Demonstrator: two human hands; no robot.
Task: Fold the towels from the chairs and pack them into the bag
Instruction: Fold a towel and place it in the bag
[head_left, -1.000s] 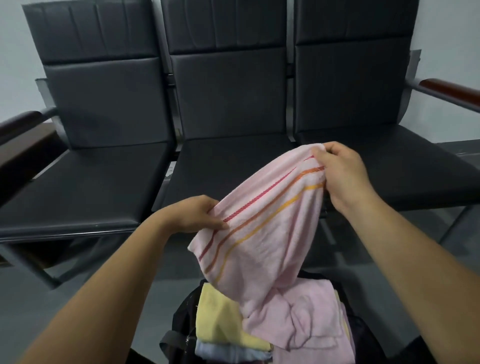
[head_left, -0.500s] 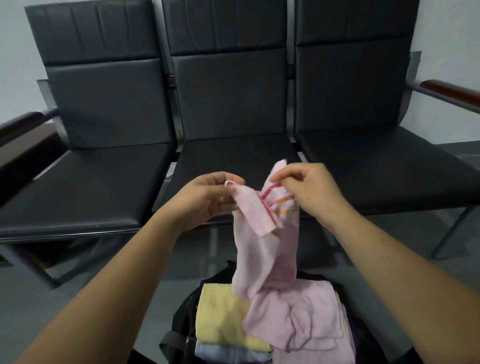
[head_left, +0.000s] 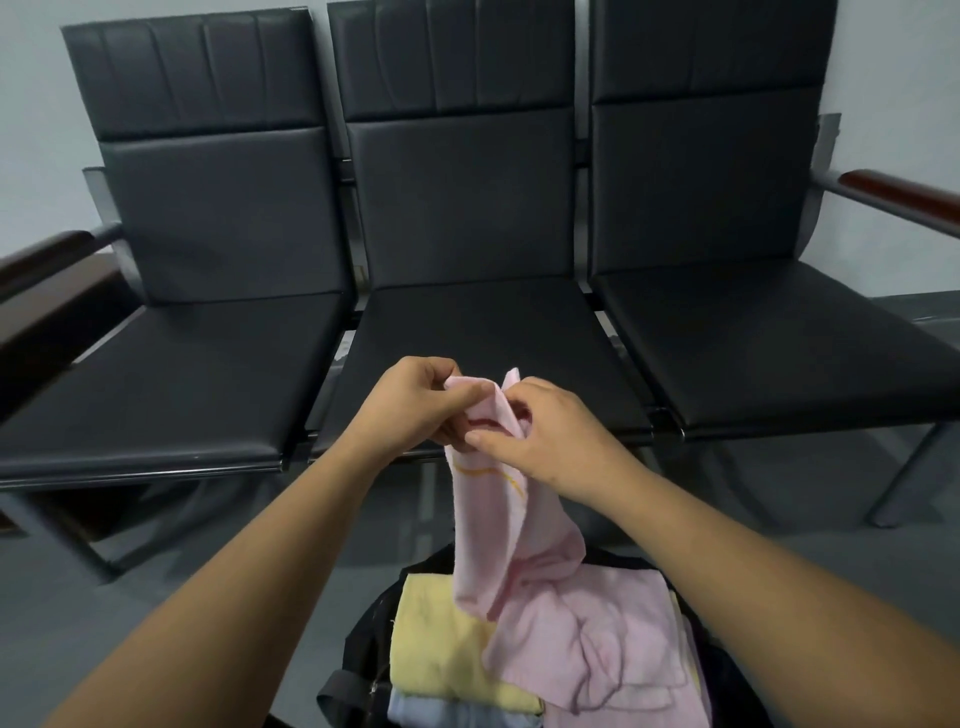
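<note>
A pink towel (head_left: 488, 525) with orange and yellow stripes hangs folded lengthwise above the black bag (head_left: 363, 639). My left hand (head_left: 415, 405) pinches its top edge from the left, and my right hand (head_left: 550, 436) pinches the same top from the right, the two hands close together. The towel's lower end drapes onto a crumpled pink towel (head_left: 613, 644) in the bag. A folded yellow towel (head_left: 441, 644) and a pale blue one (head_left: 457, 716) lie beside it in the bag.
Three black padded chairs in a row stand ahead, the middle seat (head_left: 478, 332) just beyond my hands. Wooden armrests stick out at the left (head_left: 47, 254) and right (head_left: 904, 192). Chair legs (head_left: 904, 478) and grey floor lie below.
The pink towel was spread wide between my hands a second ago. My hands have come together, bringing its corners to meet, so it now hangs as a narrow strip.
</note>
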